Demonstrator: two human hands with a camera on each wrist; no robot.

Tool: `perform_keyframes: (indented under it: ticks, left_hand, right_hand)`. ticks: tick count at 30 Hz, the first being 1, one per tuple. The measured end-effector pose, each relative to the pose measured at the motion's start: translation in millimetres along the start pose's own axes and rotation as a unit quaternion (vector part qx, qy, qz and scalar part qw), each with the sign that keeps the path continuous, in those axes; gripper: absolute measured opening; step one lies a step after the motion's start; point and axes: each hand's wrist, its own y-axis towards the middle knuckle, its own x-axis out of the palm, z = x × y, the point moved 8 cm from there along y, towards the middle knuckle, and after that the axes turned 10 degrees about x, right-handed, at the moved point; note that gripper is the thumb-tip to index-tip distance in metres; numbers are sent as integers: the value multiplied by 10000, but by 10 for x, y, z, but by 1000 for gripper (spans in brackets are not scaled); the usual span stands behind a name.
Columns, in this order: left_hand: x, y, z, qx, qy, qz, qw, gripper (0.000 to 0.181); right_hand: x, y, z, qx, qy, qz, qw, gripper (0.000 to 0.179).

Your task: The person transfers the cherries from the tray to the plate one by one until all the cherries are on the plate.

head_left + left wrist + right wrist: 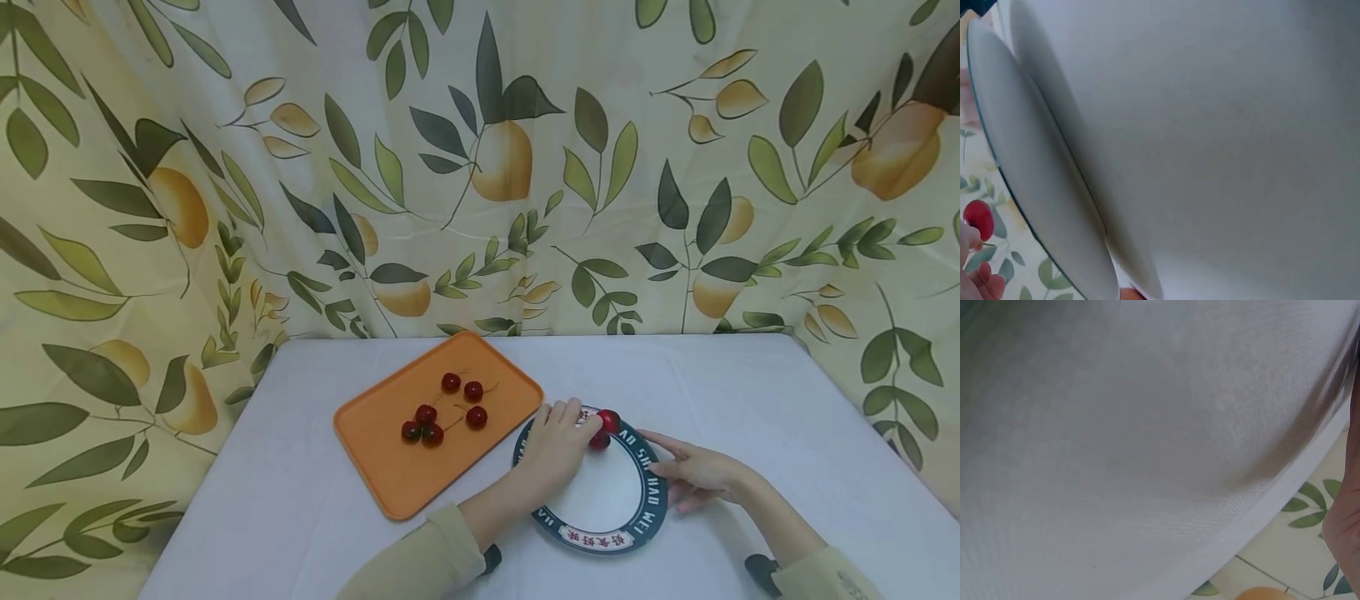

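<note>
A white plate (600, 492) with a dark blue lettered rim lies on the table. My left hand (551, 446) reaches over its left side and pinches a red cherry (609, 421) above the far rim. In the left wrist view that cherry (979, 219) shows at the fingertips with a thin stem. A darker cherry (599, 442) sits just below it, over the plate's far inner edge. At the right rim my right hand (697, 471) holds the plate, thumb on the rim and other fingers lower down. Its fingers are mostly out of the right wrist view.
To the left, an orange tray (397, 492) lies at an angle, its corner close to the plate and my left hand. Several dark red cherries (476, 417) with stems are on it. White cloth (247, 517) covers the table, and a leaf-and-fruit patterned curtain (480, 250) hangs behind.
</note>
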Motion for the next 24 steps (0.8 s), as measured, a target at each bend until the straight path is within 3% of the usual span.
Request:
perform_keyframes:
  ticks: [14,24]
  left_hand:
    - [201,72,190,606,-192,-204,9978,28]
    - [320,91,253,717,10,-536,9960,34]
  right_hand:
    - [-3,-17,-12,-11,1,35,10000,69]
    - [-18,-6,2,18,2,174,9998,68]
